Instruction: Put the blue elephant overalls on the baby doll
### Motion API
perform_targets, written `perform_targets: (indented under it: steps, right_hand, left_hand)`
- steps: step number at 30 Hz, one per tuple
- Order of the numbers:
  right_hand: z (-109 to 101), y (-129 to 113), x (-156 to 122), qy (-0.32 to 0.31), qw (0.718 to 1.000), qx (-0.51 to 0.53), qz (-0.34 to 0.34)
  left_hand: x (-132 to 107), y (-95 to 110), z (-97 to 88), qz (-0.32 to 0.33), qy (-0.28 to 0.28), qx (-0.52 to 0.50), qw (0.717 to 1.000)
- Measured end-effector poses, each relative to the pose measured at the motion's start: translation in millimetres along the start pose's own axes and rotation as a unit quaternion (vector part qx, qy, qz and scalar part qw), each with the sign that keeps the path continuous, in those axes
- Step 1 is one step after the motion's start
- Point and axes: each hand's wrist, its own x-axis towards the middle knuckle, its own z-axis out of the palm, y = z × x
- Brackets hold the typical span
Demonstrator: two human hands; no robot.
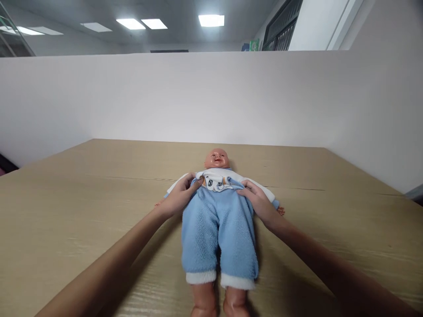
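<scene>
While a bald plastic doll (pixel 217 160) is laid face-up, its fleecy blue trousers (pixel 202 233) are pinched waist-high by the left hand (pixel 181 193) and right hand (pixel 257 201), apparently for even tension.

Slim bare forearms (pixel 125 246) with narrow wrists (pixel 163 211), left grip (pixel 181 194) and right grip (pixel 258 199) likewise bare, slender-fingered.

A pale partition (pixel 211 97) rises behind a wood-toned surface (pixel 99 198) (a thin seam (pixel 297 188) crosses it) as ceiling lights (pixel 211 20) glow beyond, a dark barred frame (pixel 282 26) at upper right.
</scene>
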Motion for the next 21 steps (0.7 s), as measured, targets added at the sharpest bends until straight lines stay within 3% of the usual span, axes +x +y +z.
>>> perform_targets:
  steps: [6, 9, 12, 15, 18, 21]
  right_hand:
    - [-13, 41, -9, -0.001, 1.000, -0.008, 0.017]
    - [-9, 40, -18, 0.003, 0.992, 0.110, 0.061]
    - [0, 35, -22, 0.029, 0.950, 0.272, 0.154]
    - [5, 30, -23, 0.037, 0.932, 0.309, 0.186]
    - [1, 27, -22, 0.036, 0.941, 0.288, 0.174]
    - [-16, 22, -19, -0.039, 0.971, 0.186, 0.144]
  left_hand:
    - [-20, -34, -16.9, -0.048, -0.021, 0.029, 0.998]
    - [-29, -40, -21.7, -0.096, -0.015, -0.029, 0.995]
    - [-32, -41, -18.4, -0.150, 0.008, -0.145, 0.978]
    - [-33, -38, -13.0, -0.190, 0.008, -0.203, 0.960]
    - [-34, -32, -14.8, -0.181, -0.007, -0.146, 0.972]
    - [-35, -24, -27.4, -0.144, -0.019, -0.023, 0.989]
